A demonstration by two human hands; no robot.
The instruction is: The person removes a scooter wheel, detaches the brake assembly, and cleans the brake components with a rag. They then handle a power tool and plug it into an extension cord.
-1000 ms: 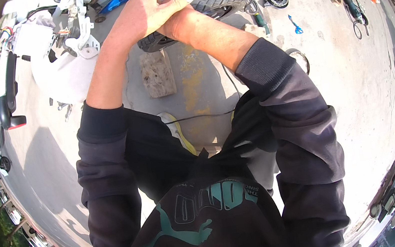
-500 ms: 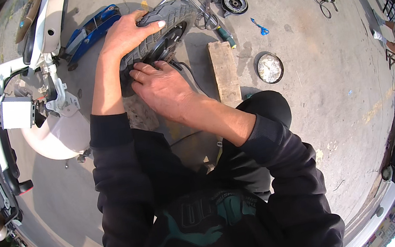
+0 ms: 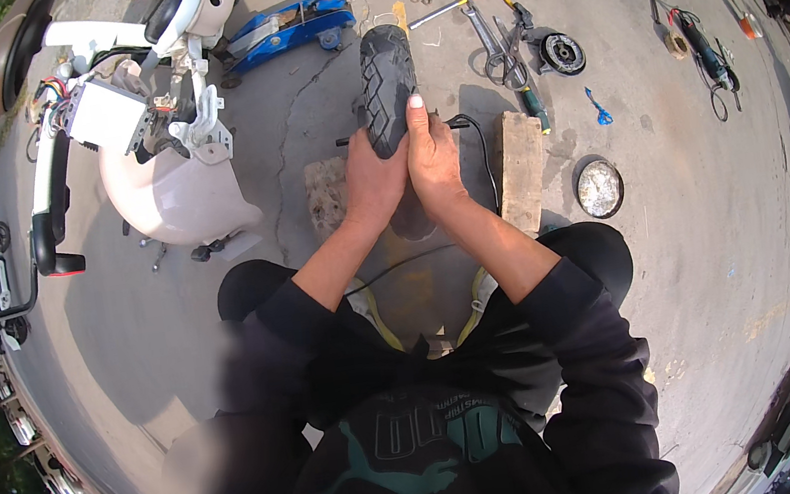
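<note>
A scooter wheel with a black treaded tyre (image 3: 389,86) stands upright in front of me, seen edge-on. My left hand (image 3: 376,181) wraps round its left side, and my right hand (image 3: 434,156) grips its right side with the thumb along the tread. Several of the fingers are hidden behind the wheel. An axle end sticks out on either side, and a black cable (image 3: 487,158) runs from the right one. Wooden blocks flank the wheel: a left block (image 3: 329,199) beside my left wrist and a longer right block (image 3: 520,169) past my right hand.
A white scooter body (image 3: 170,193) lies partly stripped at left, near a blue floor jack (image 3: 294,31). Farther right are pliers and a green-handled tool (image 3: 534,108), a round hub part (image 3: 562,54), a tin of pale grease (image 3: 600,189) and a corded power tool (image 3: 706,50).
The wheel has turned from slanted to upright, edge-on to me. My left hand has come down from the top of the tyre, and my right hand from the hub to the tyre's right side.
</note>
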